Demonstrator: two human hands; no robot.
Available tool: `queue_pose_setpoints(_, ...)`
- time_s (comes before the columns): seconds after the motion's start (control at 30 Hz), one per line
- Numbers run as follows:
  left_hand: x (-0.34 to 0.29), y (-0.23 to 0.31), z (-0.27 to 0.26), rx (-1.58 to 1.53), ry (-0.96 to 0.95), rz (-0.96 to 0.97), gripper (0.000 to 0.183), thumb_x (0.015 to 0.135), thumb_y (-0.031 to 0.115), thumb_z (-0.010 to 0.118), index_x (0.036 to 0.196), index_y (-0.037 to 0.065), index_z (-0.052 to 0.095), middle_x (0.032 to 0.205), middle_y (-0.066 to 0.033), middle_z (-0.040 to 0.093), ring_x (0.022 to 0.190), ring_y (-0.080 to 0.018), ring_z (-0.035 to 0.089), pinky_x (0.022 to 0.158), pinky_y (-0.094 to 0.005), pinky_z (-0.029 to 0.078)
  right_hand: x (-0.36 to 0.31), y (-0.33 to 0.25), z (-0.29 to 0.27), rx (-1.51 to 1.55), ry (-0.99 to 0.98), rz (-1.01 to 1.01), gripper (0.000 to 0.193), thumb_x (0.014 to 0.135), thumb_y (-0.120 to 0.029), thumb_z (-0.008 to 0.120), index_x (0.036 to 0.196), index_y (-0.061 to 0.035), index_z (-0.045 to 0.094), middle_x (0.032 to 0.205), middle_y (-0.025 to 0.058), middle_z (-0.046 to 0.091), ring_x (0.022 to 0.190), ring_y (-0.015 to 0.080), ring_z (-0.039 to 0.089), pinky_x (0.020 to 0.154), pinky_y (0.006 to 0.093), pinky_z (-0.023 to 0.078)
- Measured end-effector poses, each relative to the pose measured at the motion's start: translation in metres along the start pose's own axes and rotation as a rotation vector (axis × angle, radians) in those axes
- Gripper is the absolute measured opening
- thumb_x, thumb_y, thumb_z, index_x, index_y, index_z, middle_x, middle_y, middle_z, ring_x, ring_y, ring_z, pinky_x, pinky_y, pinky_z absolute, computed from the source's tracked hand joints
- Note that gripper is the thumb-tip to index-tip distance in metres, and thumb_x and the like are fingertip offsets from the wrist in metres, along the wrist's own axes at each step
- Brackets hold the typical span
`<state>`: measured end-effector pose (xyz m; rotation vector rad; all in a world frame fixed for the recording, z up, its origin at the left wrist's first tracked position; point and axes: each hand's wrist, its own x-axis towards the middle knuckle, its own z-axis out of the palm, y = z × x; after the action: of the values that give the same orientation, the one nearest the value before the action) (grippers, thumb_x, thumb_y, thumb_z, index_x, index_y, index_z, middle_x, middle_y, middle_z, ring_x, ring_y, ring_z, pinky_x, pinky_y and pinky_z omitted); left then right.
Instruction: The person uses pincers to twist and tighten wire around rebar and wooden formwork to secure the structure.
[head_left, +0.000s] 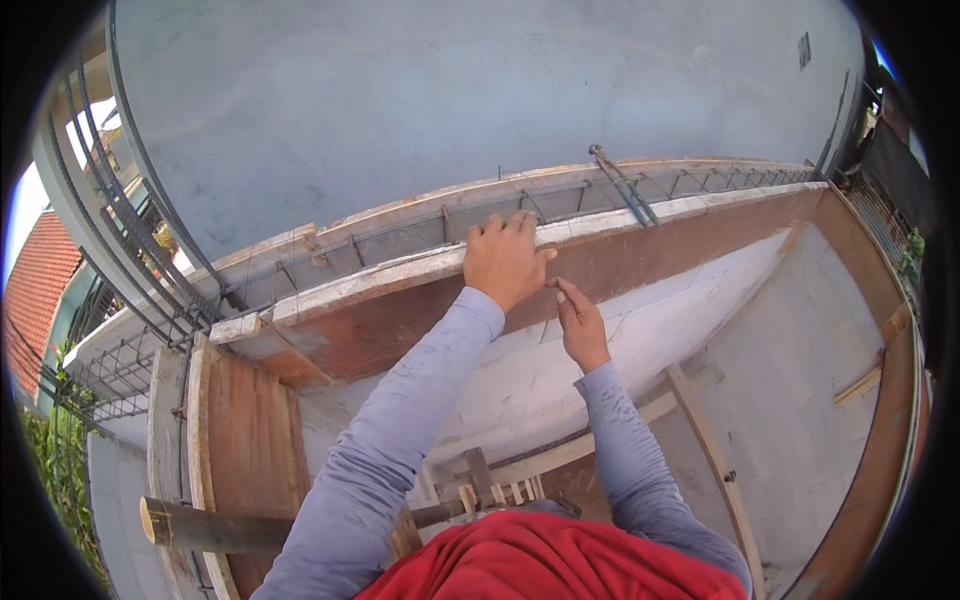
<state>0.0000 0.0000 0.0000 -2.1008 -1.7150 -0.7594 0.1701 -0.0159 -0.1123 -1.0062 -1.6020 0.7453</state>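
Observation:
My left hand rests on the top edge of a long wooden formwork board, fingers curled over it and thumb pointing right. Just below and to the right, my right hand is closed in a pinch against the board's brown inner face, close to the left thumb. Whatever lies between those fingertips is too small to make out. Right of my hands, pincers with two bluish handles lie across the formwork top. Steel rebar with stirrups runs inside the narrow trough behind the board.
A tall grey wall rises behind the trough. Vertical rebar stands at the left corner. A bamboo pole juts out at lower left beside another formwork panel. Below lie a pale block wall and a timber brace.

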Motion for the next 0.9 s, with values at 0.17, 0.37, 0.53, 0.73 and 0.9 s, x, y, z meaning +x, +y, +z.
queue_pose_setpoints(0.17, -0.003, 0.004, 0.0, -0.07, -0.036, 0.047, 0.053, 0.093, 0.047, 0.066, 0.131, 0.011, 0.07, 0.131, -0.0048, 0.071, 0.113, -0.0223, 0.065, 0.093, -0.0428, 0.051, -0.011, -0.026, -0.014, 0.138, -0.114, 0.216, 0.031, 0.108, -0.015, 0.054, 0.133, -0.0009, 0.065, 0.109, 0.0125, 0.077, 0.086, 0.0124, 0.068, 0.079, 0.0281, 0.053)
queue_pose_setpoints(0.37, -0.002, 0.001, 0.011, -0.039, 0.133, 0.201, 0.043, 0.091, 0.042, 0.07, 0.129, 0.021, 0.072, 0.13, 0.0033, 0.07, 0.118, -0.0216, 0.061, 0.101, -0.0416, 0.048, -0.014, -0.004, -0.01, -0.23, -0.053, -0.139, 0.034, 0.108, -0.016, 0.052, 0.135, 0.0014, 0.062, 0.119, 0.014, 0.075, 0.096, 0.0261, 0.074, 0.084, 0.0333, 0.056)
queue_pose_setpoints(0.53, -0.008, -0.014, 0.009, 0.035, 0.348, 0.503, 0.024, 0.087, 0.033, 0.075, 0.109, 0.025, 0.078, 0.126, 0.0109, 0.071, 0.113, -0.0194, 0.061, 0.103, -0.0426, 0.046, 0.007, -0.071, -0.045, -0.234, -0.233, -0.221, 0.034, 0.108, -0.022, 0.052, 0.13, -0.0014, 0.067, 0.118, 0.0183, 0.074, 0.092, 0.0311, 0.074, 0.081, 0.0359, 0.058)
queue_pose_setpoints(0.73, -0.004, -0.007, 0.02, -0.145, 0.378, 0.432, 0.009, 0.083, 0.028, 0.078, 0.091, 0.025, 0.078, 0.106, 0.0163, 0.075, 0.097, -0.0112, 0.064, 0.088, -0.0338, 0.051, 0.071, -0.101, -0.099, 0.029, -0.187, 0.237, 0.061, 0.105, -0.057, 0.052, 0.111, -0.0016, 0.076, 0.091, 0.0073, 0.075, 0.076, 0.0136, 0.068, 0.063, 0.0254, 0.053)
queue_pose_setpoints(0.9, -0.009, -0.014, 0.016, -0.133, 0.354, 0.412, 0.008, 0.081, 0.027, 0.078, 0.089, 0.024, 0.077, 0.1, 0.0148, 0.075, 0.089, -0.0099, 0.063, 0.076, -0.0297, 0.051, 0.127, -0.154, -0.05, -0.262, -0.319, 0.227, 0.053, 0.103, -0.051, 0.06, 0.096, -0.0007, 0.074, 0.079, 0.0047, 0.072, 0.067, 0.0117, 0.066, 0.057, 0.026, 0.051)
